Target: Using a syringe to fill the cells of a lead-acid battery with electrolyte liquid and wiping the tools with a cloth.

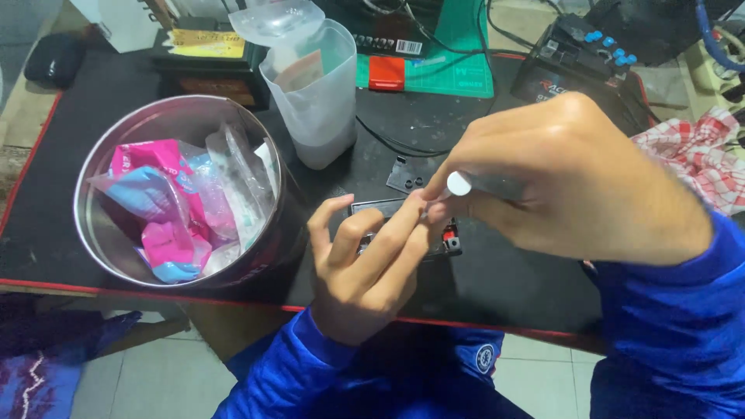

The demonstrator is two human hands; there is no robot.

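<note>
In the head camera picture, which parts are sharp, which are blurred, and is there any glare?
Head view: the left hand and the metal tin are fairly sharp; the right hand, close to the lens, looks slightly soft; mild glare lies on the tin's rim and the plastic jug; light is even, shadows soft.

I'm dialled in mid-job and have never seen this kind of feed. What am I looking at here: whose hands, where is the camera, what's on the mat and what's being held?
There is no machine: one camera on a person's head looks down at their own bare hands in blue sleeves. The left hand steadies a small dark device with a red part on the black mat. The right hand has its grip on a slim tool with a white end, aimed at the device. Around them lie a round metal tin of plastic packets, a clear plastic jug, a small black plate and a red checked cloth.
</note>
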